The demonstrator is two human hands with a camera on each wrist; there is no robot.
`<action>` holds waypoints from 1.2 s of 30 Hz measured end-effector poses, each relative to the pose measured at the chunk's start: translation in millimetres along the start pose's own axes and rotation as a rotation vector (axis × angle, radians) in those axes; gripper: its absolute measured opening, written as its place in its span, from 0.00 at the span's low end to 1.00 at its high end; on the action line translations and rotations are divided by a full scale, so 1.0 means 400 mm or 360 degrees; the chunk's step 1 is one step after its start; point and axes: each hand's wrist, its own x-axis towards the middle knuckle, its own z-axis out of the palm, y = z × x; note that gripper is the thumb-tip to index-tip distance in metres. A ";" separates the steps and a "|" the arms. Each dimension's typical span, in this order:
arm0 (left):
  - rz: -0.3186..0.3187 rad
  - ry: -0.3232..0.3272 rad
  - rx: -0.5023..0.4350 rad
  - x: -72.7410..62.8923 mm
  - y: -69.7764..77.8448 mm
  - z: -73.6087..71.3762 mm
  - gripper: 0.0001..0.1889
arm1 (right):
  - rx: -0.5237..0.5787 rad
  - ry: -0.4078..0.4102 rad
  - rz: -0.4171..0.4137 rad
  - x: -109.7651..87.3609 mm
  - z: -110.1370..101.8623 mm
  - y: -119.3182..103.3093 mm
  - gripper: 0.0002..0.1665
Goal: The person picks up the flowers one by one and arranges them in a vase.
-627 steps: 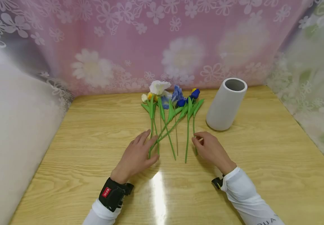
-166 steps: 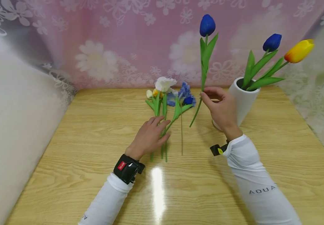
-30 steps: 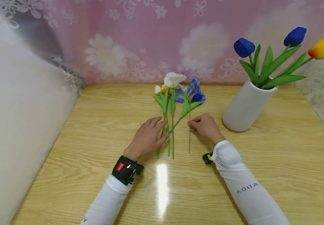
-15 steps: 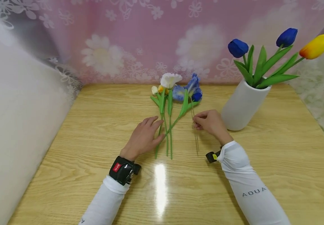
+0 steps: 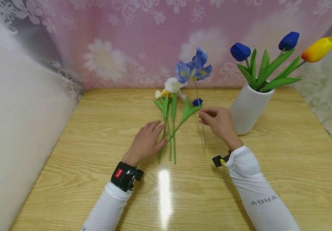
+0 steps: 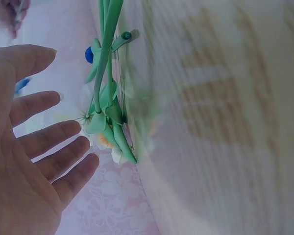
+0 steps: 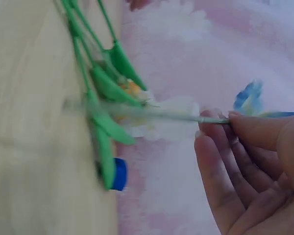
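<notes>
My right hand (image 5: 218, 123) pinches the thin stem of a blue iris (image 5: 194, 69) between thumb and fingertips, its bloom upright above the table; the right wrist view shows the stem (image 7: 176, 116) crossing the fingertips. My left hand (image 5: 145, 141) hovers with spread, straight fingers beside the flowers on the table, holding nothing; in the left wrist view its palm (image 6: 19, 181) faces the green stems (image 6: 105, 54). Lying there are a white flower (image 5: 174, 85), a small cream tulip (image 5: 158, 94), an orange-yellow bloom (image 5: 167, 93) and a blue tulip (image 5: 197, 102).
A white vase (image 5: 248, 110) stands right of my right hand, holding two blue tulips (image 5: 240, 52) and a yellow-orange tulip (image 5: 318, 49). The wooden table (image 5: 96, 122) meets a pink floral curtain (image 5: 143, 41) at its back edge.
Twenty seconds ago the vase held no flowers; three tulips stand in it now. Over the last second my right hand has lifted the blue iris off the table. The left hand has barely moved.
</notes>
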 end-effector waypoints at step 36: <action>0.0239 0.0074 0.0080 0.083 0.060 -0.040 0.26 | -0.0112 0.1255 -0.1078 -0.054 -0.215 -0.186 0.07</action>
